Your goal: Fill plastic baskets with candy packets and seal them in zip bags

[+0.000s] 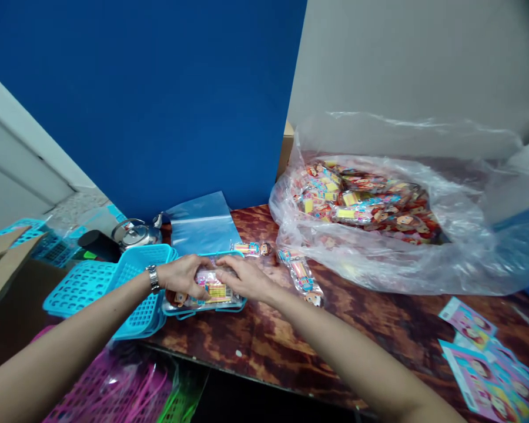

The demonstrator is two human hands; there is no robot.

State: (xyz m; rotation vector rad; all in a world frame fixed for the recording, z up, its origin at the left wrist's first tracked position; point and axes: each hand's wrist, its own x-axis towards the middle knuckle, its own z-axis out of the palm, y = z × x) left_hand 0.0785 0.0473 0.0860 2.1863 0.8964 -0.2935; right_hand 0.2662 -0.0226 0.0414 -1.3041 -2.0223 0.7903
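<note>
Both hands are over the blue basket (234,308) just left of the frame's centre, on the packets (220,292) inside it, below its rear rim. The left hand (183,276) curves over the left part of the load, its thumb spread from the index finger; the right hand (243,277) has its fingers bent inward from the right. Whether either pinches the plastic film or merely presses on it, I cannot tell. The step looks like settling the packets: best done by pushing evenly with flat fingertips, tucking the ends inside the rim and keeping the film from bunching. Pressing too hard on one side could tip the basket, which sits close to the table's front edge (193,357). The loose packet (247,249) just behind, near the centre, is best kept clear of the right wrist.
</note>
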